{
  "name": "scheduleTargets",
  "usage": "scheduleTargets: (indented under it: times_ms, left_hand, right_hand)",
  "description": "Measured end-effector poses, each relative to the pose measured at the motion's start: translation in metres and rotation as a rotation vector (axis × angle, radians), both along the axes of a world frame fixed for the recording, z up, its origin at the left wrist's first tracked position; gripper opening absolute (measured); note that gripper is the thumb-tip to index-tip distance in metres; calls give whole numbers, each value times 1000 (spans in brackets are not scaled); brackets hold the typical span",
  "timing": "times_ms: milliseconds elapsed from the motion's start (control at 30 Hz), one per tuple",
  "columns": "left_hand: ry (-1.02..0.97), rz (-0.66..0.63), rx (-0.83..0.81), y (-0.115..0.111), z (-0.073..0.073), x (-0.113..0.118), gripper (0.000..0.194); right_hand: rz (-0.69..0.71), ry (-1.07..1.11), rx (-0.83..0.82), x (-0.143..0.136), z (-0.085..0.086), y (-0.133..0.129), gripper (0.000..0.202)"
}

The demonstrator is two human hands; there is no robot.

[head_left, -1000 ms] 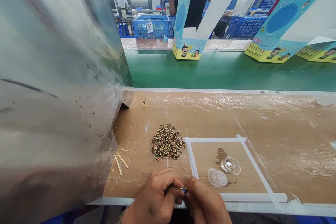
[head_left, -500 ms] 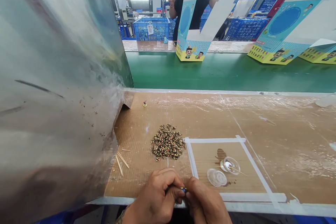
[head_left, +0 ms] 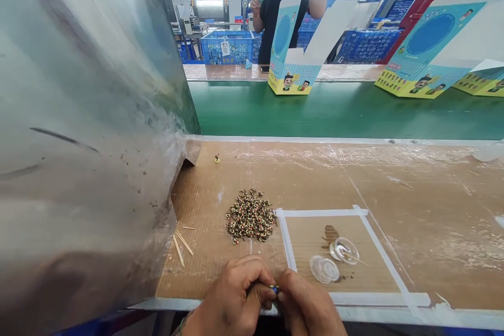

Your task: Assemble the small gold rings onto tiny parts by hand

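At the bottom middle, my left hand (head_left: 238, 296) and my right hand (head_left: 309, 302) meet at the table's front edge. Between their pinched fingertips is a small blue and yellow piece (head_left: 274, 289), mostly hidden by the fingers. Just beyond my hands lies a heap of tiny dark, cream and red pieces (head_left: 251, 216). To the right, inside a white tape square (head_left: 289, 244), are a clear cup (head_left: 345, 250) with a thin stick in it and a clear lid (head_left: 324, 269), beside a brown stain.
Several wooden sticks (head_left: 183, 243) lie at the left, near a large metal panel (head_left: 90, 131). One small figure (head_left: 217, 158) stands farther back. Open printed boxes (head_left: 293, 76) are on the green belt (head_left: 236, 110); a person (head_left: 271, 21) stands behind it.
The box nearest the middle has shifted slightly right, and the whole view has tilted a little. The person behind has moved an arm slightly. Both hands keep their pinch on the piece.
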State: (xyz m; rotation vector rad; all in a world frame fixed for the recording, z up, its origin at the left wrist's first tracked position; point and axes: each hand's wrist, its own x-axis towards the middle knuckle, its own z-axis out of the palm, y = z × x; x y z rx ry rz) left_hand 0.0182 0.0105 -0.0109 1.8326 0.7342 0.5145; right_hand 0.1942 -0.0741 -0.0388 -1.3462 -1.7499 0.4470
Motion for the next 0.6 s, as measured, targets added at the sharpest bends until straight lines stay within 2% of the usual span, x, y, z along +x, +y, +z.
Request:
scheduleTargets:
  times_ms: [133, 300, 600]
  left_hand:
    - [-17, -6, -13, 2, -3, 0, 15]
    - [-31, -13, 9, 2, 1, 1, 15]
    - [-40, -18, 2, 0, -2, 0, 15]
  right_hand:
    - [-59, -50, 13, -1, -4, -2, 19]
    - [12, 16, -43, 0, -11, -3, 22]
    - [-21, -30, -30, 0, -14, -4, 21]
